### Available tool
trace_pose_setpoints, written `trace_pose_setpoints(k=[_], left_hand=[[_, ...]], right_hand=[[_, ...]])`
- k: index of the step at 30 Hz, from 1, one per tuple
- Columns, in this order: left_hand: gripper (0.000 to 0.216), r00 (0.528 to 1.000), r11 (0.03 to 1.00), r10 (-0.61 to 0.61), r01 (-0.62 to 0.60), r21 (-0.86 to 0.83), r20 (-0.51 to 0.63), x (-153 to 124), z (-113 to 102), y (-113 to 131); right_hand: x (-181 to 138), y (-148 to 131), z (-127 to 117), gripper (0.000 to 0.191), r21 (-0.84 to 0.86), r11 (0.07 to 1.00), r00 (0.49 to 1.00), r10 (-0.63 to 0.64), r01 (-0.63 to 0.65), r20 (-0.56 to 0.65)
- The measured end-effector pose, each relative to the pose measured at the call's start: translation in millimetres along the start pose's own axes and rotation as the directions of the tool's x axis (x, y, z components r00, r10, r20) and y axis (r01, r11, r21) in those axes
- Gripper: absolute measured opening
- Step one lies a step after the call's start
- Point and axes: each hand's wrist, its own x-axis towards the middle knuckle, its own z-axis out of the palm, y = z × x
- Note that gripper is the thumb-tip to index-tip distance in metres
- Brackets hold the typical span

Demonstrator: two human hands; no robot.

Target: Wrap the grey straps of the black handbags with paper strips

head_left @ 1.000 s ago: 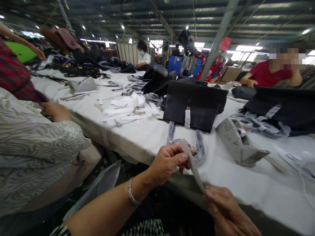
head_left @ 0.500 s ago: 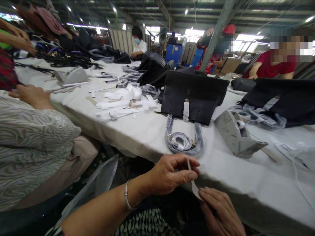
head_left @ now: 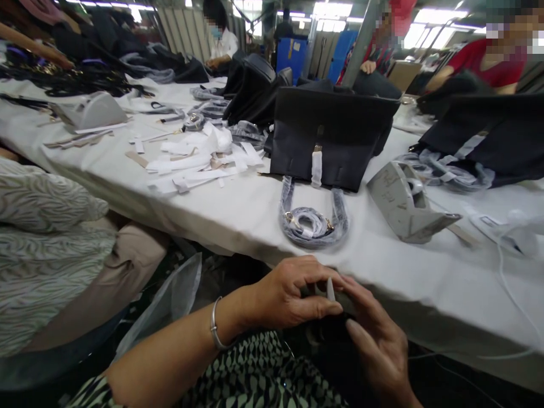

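Left hand (head_left: pixel 289 293) pinches a pale strip (head_left: pixel 330 290), right hand (head_left: pixel 380 334) curving wide beside it, before a black bag (head_left: pixel 297 131), contents hidden.

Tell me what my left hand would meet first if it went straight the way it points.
Most likely your right hand, just beyond the left hand; whether they touch is unclear.

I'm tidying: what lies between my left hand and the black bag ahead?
Head view: a plastic-wrapped loop with a coiled strap inside it lies between your left hand and the bag.
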Motion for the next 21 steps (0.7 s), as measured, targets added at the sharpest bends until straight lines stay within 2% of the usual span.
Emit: trace_pose_setpoints(k=[2,4,6,8,10,16,21], left_hand=[[0.026,0.999,1.0,-0.001,0.0,0.026,0.041,-0.5,1.5,0.2],[0.027,0.997,0.999,0.002,-0.005,0.042,0.075,-1.2,4.0,-0.4],[0.027,0.996,1.0,0.01,-0.013,0.027,0.094,-2.5,6.6,-2.0],[0.026,0.996,1.0,0.023,-0.023,0.006,0.088,-4.7,8.1,-4.1],[0.027,0.997,1.0,0.024,-0.025,0.01,0.078,-7.4,8.0,-6.4],[0.028,0.996,0.999,0.017,-0.022,0.047,0.091,-12.8,4.6,-10.6],[0.031,0.995,0.999,0.032,-0.029,-0.03,0.099,-12.8,3.1,-9.3]], right_hand=[[7.2,-17.5,4.3,0.053,0.241,0.967,0.994,0.094,-0.078,-0.053],[18.1,-35.0,10.4,0.065,0.375,0.92,0.991,0.134,-0.114,-0.029],[28.6,-47.8,17.3,0.06,0.381,0.907,0.984,0.173,-0.179,0.05],[35.2,-53.7,23.7,0.048,0.358,0.905,0.973,0.208,-0.229,0.098],[37.3,-53.9,29.0,0.04,0.385,0.893,0.972,0.211,-0.235,0.103],[35.4,-48.5,35.2,0.039,0.528,0.812,0.968,0.219,-0.248,0.118],[36.9,-48.7,32.8,0.036,0.511,0.833,0.977,0.198,-0.212,0.083]])
